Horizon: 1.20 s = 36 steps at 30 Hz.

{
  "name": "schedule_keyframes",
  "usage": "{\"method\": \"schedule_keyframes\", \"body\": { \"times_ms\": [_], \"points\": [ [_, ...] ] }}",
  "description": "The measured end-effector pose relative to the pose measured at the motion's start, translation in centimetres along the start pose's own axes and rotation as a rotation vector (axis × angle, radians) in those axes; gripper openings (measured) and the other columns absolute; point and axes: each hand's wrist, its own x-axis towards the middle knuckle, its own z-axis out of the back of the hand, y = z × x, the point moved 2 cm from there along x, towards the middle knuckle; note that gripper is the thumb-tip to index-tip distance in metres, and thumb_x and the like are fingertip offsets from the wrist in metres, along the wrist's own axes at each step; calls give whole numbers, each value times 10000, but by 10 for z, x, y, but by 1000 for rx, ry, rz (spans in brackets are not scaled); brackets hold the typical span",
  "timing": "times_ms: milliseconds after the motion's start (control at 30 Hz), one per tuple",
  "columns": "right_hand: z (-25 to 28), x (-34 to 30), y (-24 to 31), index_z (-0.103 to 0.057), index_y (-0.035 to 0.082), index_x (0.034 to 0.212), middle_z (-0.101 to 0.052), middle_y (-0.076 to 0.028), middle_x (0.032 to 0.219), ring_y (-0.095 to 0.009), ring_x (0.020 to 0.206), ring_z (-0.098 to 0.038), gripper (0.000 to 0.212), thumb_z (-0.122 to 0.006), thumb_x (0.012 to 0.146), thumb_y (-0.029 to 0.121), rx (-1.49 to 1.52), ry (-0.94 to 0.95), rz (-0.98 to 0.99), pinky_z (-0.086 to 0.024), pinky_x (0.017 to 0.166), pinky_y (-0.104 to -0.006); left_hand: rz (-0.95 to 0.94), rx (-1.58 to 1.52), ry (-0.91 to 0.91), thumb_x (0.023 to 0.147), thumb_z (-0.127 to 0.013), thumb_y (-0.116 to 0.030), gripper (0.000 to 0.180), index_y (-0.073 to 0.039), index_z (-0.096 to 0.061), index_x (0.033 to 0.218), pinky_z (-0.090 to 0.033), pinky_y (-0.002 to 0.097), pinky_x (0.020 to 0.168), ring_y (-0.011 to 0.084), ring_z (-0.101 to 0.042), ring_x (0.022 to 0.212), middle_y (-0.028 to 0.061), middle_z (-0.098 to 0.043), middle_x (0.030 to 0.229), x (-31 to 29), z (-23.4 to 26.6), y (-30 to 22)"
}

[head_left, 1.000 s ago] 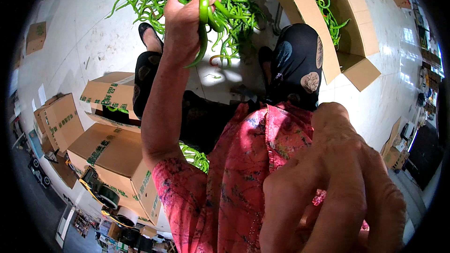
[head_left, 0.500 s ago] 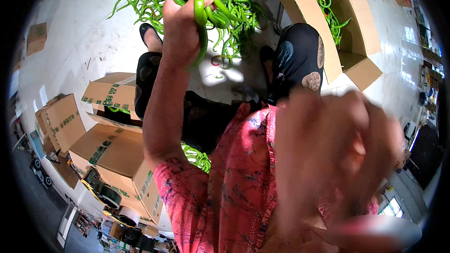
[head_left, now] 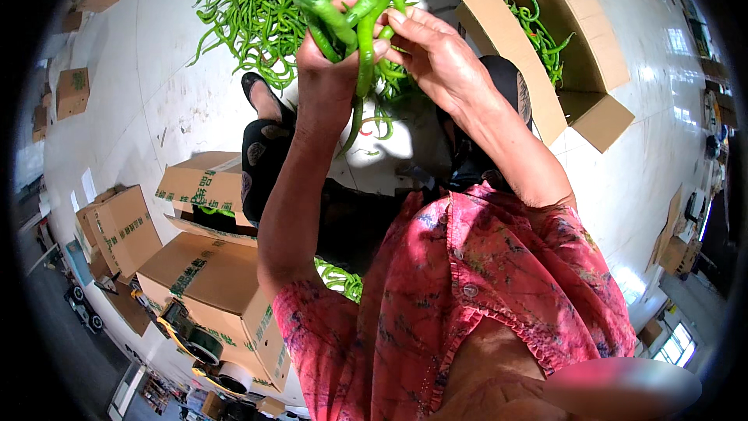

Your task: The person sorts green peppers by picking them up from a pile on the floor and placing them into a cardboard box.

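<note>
Holding a bunch of long green peppers [head_left: 365, 43] in the left hand [head_left: 331, 74], raised in front of the body, over the floor [head_left: 140, 117]. Clasping the bunch firmly with the left fingers, with several peppers poking out above the fist and one curving down past the thumb. Touching the right side of the bunch with the right hand [head_left: 448, 66], thumb and fingers drawn near one another; cannot tell whether pinching a single pepper there. Facing a broad loose pile of peppers [head_left: 249, 23] on the floor beyond the hands, with a few strays [head_left: 382, 126] nearer, between the legs. Flanked on the right by an open brown box [head_left: 502, 54] with box peppers [head_left: 541, 37] lying inside, and on the left by an open carton [head_left: 204, 181], a taped-up carton [head_left: 199, 265] and, against it, a tape dispenser [head_left: 193, 337]. Wearing a pink patterned shirt [head_left: 413, 288] and dark trousers [head_left: 261, 148].
</note>
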Motion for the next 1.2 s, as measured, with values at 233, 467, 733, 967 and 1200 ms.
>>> {"method": "schedule_keyframes", "body": {
  "times_ms": [233, 467, 733, 967, 1200],
  "points": [
    [8, 9, 3, -610, -4, 1062, -660, -60, 985, -125, 907, -631, 218, -533, 985, 185, 292, 159, -98, -536, 781, -261, 37, 122, 62, 833, -692, -130, 402, 1, -563, 1190, -471, 223, 797, 77, -589, 876, 19, -634, 981, -2, -5, 3],
    [24, 17, 5, -595, -23, 1020, -666, -167, 1017, -236, 895, -662, 225, -479, 999, 169, 322, -6, -129, -559, 808, -354, 73, -119, -65, 892, -596, -146, 261, -5, -603, 1111, -480, 234, 761, 100, -614, 825, 50, -662, 970, -2, 6, 18],
    [67, 10, 17, -518, -93, 1251, -626, -120, 1003, -215, 922, -592, 398, -472, 975, 190, 605, 338, -145, -499, 867, -335, 93, -508, 8, 832, -587, -78, 378, -39, -504, 1198, -469, 313, 759, 186, -539, 841, 113, -555, 999, 1, 13, 4],
    [97, 0, 63, -435, -76, 1353, -631, -133, 1096, -232, 993, -589, 441, -470, 981, 157, 565, 384, 8, -482, 914, -336, 92, -539, 27, 844, -561, -71, 385, -43, -495, 1223, -450, 332, 766, 185, -519, 837, 116, -553, 983, 4, 23, -3],
    [170, -47, 145, -579, -3, 1156, -626, -79, 888, -189, 860, -613, 235, -486, 974, 112, -102, -268, 435, -498, 837, -346, 92, -396, -19, 856, -567, -46, 342, -2, -523, 1192, -469, 329, 754, 184, -546, 854, 105, -576, 973, 5, 17, 12]
  ]
}}
